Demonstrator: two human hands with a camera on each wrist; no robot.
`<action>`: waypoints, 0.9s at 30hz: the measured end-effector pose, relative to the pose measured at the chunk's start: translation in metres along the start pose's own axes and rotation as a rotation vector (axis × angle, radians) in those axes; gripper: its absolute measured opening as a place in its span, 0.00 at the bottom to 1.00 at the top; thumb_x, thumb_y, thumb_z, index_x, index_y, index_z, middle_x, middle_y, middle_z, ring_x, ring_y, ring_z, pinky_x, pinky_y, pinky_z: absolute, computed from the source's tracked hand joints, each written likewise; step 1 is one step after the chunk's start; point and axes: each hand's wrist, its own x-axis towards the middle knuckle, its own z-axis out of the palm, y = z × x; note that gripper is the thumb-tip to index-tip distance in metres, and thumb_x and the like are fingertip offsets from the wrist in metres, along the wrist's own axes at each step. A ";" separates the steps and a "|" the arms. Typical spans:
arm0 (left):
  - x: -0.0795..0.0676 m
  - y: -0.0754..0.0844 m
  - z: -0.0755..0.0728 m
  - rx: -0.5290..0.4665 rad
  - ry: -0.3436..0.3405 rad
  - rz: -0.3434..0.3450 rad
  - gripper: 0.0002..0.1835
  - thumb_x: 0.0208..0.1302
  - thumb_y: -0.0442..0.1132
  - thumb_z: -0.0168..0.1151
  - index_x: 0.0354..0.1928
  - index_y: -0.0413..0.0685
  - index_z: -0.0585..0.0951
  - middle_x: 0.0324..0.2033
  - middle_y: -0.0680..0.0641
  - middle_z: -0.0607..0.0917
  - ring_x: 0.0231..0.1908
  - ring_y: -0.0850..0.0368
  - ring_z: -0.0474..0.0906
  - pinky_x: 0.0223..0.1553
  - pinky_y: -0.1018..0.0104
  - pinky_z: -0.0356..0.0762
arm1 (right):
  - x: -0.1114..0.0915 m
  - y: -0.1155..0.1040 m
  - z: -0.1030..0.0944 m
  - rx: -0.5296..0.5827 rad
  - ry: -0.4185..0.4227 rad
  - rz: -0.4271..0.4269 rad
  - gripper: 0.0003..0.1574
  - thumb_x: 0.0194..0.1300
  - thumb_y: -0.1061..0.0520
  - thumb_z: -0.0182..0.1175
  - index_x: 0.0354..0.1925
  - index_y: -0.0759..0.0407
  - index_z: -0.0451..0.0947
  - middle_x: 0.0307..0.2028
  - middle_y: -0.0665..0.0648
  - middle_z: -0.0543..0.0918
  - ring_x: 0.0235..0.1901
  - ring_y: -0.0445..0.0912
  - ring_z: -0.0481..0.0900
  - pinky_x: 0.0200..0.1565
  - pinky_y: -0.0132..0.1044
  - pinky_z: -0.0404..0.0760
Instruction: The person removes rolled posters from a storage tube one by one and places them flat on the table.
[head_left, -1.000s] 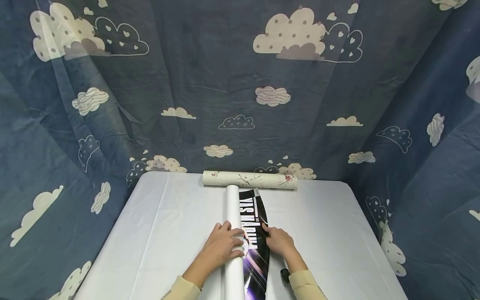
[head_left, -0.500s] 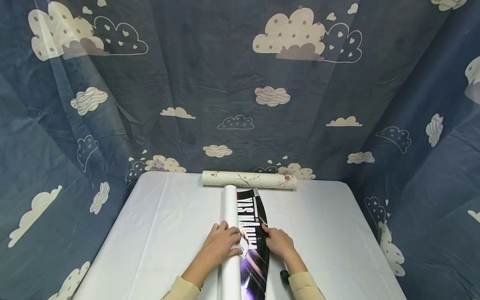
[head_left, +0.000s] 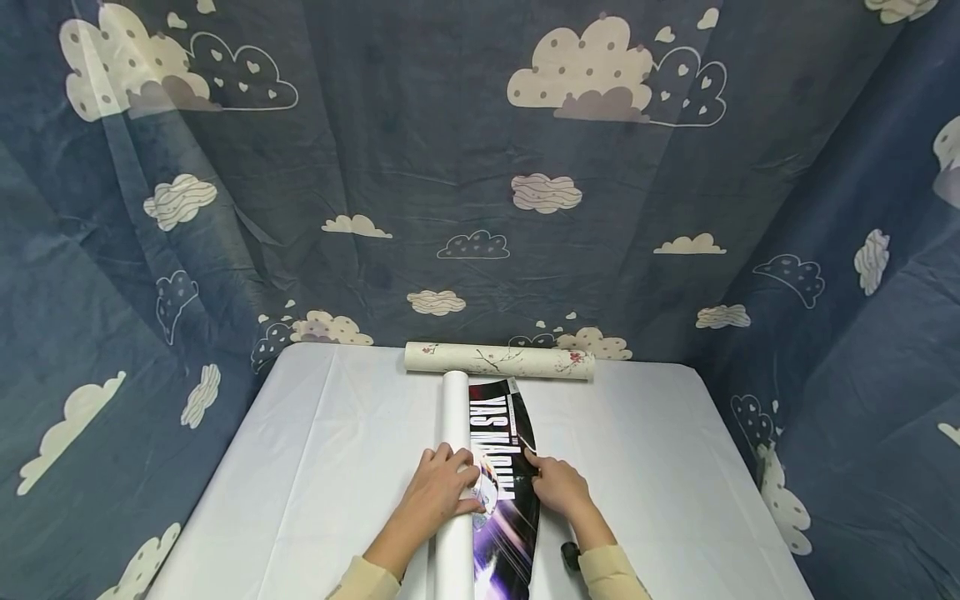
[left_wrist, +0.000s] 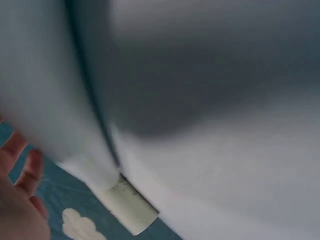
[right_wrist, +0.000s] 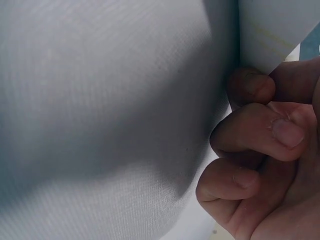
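A glossy black and purple poster (head_left: 502, 525) with large white lettering lies partly unrolled on the white table. Its rolled part, a long white roll (head_left: 454, 417), runs along the poster's left side. My left hand (head_left: 438, 487) rests over this roll, fingers lightly bent across its top; in the left wrist view some fingers (left_wrist: 31, 172) show beside the blurred roll. At the poster's right edge, my right hand (head_left: 558, 485) pinches the sheet between thumb and fingers. In the right wrist view its curled fingers (right_wrist: 257, 132) hold the sheet's pale corner.
A cream roll (head_left: 498, 360) with a floral branch print lies crosswise near the table's far edge. A small black object (head_left: 570, 555) sits beside the right forearm. Dark blue cloud-patterned fabric (head_left: 420, 167) hangs behind and at both sides of the white table (head_left: 337, 467).
The white roll and my left hand have shifted slightly left, uncovering more of the printed poster. My right hand stays on the right edge.
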 end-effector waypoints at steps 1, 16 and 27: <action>-0.001 0.000 0.002 -0.001 0.019 0.002 0.26 0.44 0.74 0.72 0.35 0.66 0.82 0.47 0.60 0.85 0.39 0.61 0.67 0.39 0.67 0.58 | 0.000 0.000 0.000 0.002 -0.003 0.002 0.36 0.62 0.61 0.59 0.69 0.52 0.80 0.50 0.71 0.90 0.27 0.51 0.70 0.29 0.43 0.68; -0.005 -0.003 0.004 0.029 0.057 0.051 0.12 0.54 0.59 0.76 0.42 0.75 0.93 0.54 0.59 0.89 0.29 0.62 0.64 0.35 0.64 0.55 | -0.002 0.002 -0.004 0.015 -0.009 -0.001 0.37 0.62 0.62 0.60 0.71 0.52 0.79 0.33 0.66 0.87 0.27 0.50 0.69 0.30 0.43 0.67; -0.003 -0.002 0.000 -0.097 -0.062 -0.043 0.11 0.62 0.61 0.73 0.36 0.67 0.93 0.56 0.57 0.89 0.35 0.60 0.71 0.39 0.67 0.54 | -0.002 0.005 -0.005 0.023 -0.006 -0.001 0.38 0.61 0.62 0.59 0.70 0.54 0.79 0.39 0.69 0.89 0.27 0.50 0.69 0.29 0.42 0.66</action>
